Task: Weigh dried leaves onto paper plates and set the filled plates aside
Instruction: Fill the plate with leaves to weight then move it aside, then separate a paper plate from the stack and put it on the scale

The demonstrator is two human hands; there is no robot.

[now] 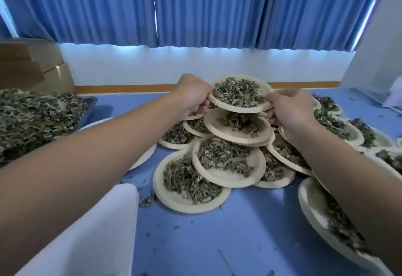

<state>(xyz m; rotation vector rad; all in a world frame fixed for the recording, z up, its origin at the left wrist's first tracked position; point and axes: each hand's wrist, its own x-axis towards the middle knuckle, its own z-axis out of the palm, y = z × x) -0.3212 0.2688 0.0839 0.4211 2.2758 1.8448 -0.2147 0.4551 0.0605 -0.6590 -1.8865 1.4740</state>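
Both hands grasp one filled plate (pixel 238 109) by opposite edges. The left hand (pixel 192 95) curls its fingers under the left rim, and the right hand (pixel 287 110) pinches the right rim.

Nearest, a white sheet (pixel 97 232) lies on the blue table (pixel 239 232) at the lower left. A filled plate (pixel 309 199) passes under the right forearm. Beyond, overlapping filled plates (pixel 161 188) spread across the middle and right.

The held plate hovers above the pile's highest plate (pixel 217 131). Being round, it has no long axis. It faces up, nearly level, its right edge slightly lower, with dried leaves (pixel 237 93) heaped at its centre.

At left, a metal tray (pixel 92 99) holds loose leaves (pixel 32 119). Behind stand cardboard boxes (pixel 32 67) and blue curtains (pixel 195 8).
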